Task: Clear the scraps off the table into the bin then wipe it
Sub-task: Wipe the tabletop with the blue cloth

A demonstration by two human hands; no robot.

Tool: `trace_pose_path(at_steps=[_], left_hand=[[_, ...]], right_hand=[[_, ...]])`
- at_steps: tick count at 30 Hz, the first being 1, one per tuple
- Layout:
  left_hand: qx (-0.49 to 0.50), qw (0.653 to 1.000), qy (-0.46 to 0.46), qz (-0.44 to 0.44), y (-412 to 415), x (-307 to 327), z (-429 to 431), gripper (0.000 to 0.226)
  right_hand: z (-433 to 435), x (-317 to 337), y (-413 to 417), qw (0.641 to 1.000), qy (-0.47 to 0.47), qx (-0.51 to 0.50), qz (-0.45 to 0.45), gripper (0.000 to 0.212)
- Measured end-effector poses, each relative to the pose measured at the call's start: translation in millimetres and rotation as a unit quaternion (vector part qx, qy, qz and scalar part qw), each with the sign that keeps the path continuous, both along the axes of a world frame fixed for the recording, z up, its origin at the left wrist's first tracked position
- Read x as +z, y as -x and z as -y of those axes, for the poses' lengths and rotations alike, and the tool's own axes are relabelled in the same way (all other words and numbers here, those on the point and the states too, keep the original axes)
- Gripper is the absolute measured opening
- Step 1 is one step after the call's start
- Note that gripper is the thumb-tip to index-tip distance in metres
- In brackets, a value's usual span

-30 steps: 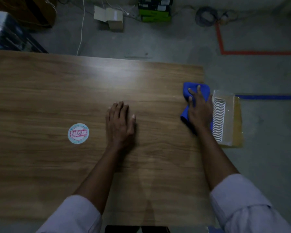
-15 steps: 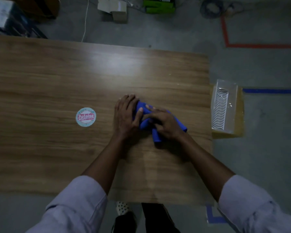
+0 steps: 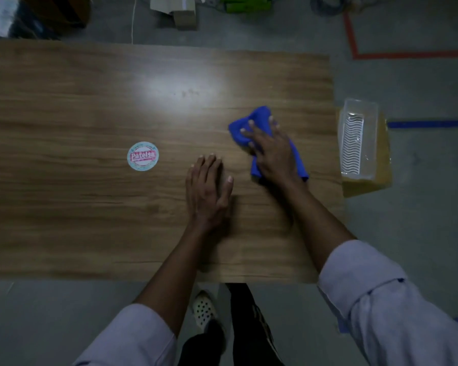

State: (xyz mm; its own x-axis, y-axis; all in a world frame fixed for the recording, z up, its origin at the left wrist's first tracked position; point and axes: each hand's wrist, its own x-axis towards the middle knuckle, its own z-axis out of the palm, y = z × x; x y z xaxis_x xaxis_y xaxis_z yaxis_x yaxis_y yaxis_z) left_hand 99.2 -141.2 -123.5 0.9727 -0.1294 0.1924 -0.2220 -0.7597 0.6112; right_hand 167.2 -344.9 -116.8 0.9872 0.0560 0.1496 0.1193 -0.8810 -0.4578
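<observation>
A wooden table (image 3: pixel 77 207) fills the view. My right hand (image 3: pixel 271 151) presses flat on a crumpled blue cloth (image 3: pixel 257 120) on the table's right part, fingers spread over it. My left hand (image 3: pixel 209 191) lies palm down on the bare wood just left of the cloth, holding nothing. A clear plastic bin (image 3: pixel 358 140) stands on a yellow-brown box (image 3: pixel 381 180) beyond the table's right edge. No scraps are visible on the tabletop.
A round white and pink sticker (image 3: pixel 142 156) sits on the table left of my hands. On the grey floor beyond the far edge lie cardboard boxes (image 3: pixel 180 9) and a green box (image 3: pixel 245 2). Red floor tape (image 3: pixel 407 54) and blue floor tape (image 3: pixel 428 124) run at the right.
My right hand slid the blue cloth from the right edge to the table's middle beside my left hand, then back toward the right. My left hand stayed flat on the wood.
</observation>
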Motion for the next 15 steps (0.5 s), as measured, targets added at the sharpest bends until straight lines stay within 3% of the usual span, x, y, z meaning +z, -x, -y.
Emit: trace_pose_path(at_steps=[4, 6, 9, 12, 15], left_hand=[[-0.014, 0.998, 0.032, -0.048, 11.2, 5.9, -2.4, 0.061], [-0.001, 0.995, 0.068, -0.075, 23.4, 13.6, -5.2, 0.064], [0.005, 0.995, 0.087, -0.039, 43.0, 15.3, -14.7, 0.05], [0.007, 0.996, 0.086, -0.017, 57.8, 9.7, -23.1, 0.037], [0.02, 0.994, 0.11, -0.019, 71.2, 0.8, -29.4, 0.039]], right_hand=[[-24.7, 18.1, 51.7, 0.987, -0.076, 0.119, -0.075, 0.063], [-24.1, 37.1, 78.1, 0.974, -0.118, 0.136, -0.136, 0.056], [2.5, 61.3, 94.1, 0.969, -0.214, -0.024, -0.121, 0.038], [49.0, 49.7, 73.4, 0.969, -0.158, -0.185, -0.052, 0.038], [32.5, 16.3, 61.4, 0.987, -0.049, -0.141, -0.063, 0.041]])
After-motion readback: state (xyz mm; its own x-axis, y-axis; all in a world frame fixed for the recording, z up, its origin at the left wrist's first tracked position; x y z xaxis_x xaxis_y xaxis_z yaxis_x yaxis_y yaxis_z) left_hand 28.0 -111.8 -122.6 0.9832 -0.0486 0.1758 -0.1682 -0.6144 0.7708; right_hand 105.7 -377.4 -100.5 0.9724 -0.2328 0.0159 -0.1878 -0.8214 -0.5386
